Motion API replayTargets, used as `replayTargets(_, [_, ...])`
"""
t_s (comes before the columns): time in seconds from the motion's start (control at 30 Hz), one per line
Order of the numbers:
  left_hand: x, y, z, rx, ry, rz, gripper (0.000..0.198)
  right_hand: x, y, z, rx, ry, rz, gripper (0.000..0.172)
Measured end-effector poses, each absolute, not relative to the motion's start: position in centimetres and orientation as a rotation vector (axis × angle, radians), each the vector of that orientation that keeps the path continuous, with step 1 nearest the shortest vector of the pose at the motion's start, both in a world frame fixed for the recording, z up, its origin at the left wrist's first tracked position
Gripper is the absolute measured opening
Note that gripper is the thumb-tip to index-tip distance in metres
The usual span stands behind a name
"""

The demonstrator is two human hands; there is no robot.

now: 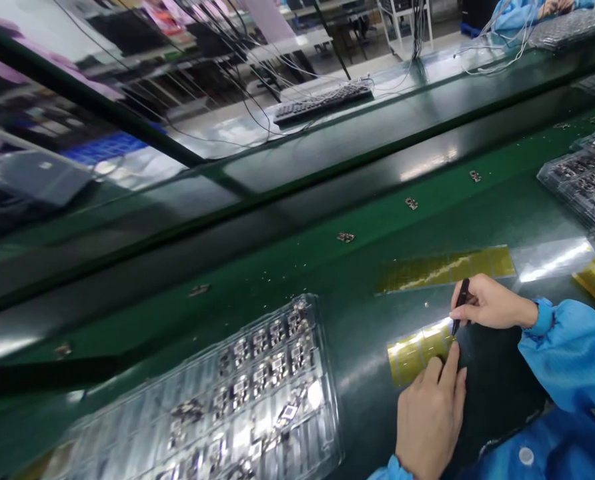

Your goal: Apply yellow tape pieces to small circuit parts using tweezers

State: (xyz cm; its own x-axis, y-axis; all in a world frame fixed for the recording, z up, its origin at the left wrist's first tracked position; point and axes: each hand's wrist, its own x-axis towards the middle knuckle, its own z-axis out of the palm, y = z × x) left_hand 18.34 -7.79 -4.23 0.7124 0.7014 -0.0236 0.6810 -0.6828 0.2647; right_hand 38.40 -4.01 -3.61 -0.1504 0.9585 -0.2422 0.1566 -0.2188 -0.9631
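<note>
Tweezers (460, 305), black and slim, are pinched between the thumb and fingers of the right hand (487, 305), tips pointing down toward seven o'clock. Those tips meet the right-hand end of a small yellow tape sheet (417, 350) lying flat on the green bench (357, 267). The sheet's long axis runs from roughly eight o'clock to two o'clock, so it stretches away from the tweezers toward the left.

The left hand (430, 417) comes up from six o'clock with its fingers loosely together, forefinger stretched out and pressing the same end of the sheet, just below the tweezer tips. It grips nothing; it only bears down. Both hands are at that corner, the left one covering a little of the sheet's lower edge.

At twelve o'clock from the hands, near but apart, a longer strip of yellow tape (447, 268) lies on the same slant, with a shiny clear backing (552, 257) at its right end. A clear blister tray of small metal parts (257, 393) sits well off at nine o'clock, and more trays (585, 183) stand at two o'clock. Loose parts (346, 237) dot the bench farther back, beyond reach of either hand. A keyboard (322, 103) rests on the far counter. Nothing lies between the hands and the sheet.
</note>
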Motion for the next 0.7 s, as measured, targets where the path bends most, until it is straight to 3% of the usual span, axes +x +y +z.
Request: replayTargets(0.7, [18.01,-7.85,-4.18,2.574,1.126,0.041,0.039,38.20,-3.74,-3.64,-1.302,-0.973,1.603,0.026])
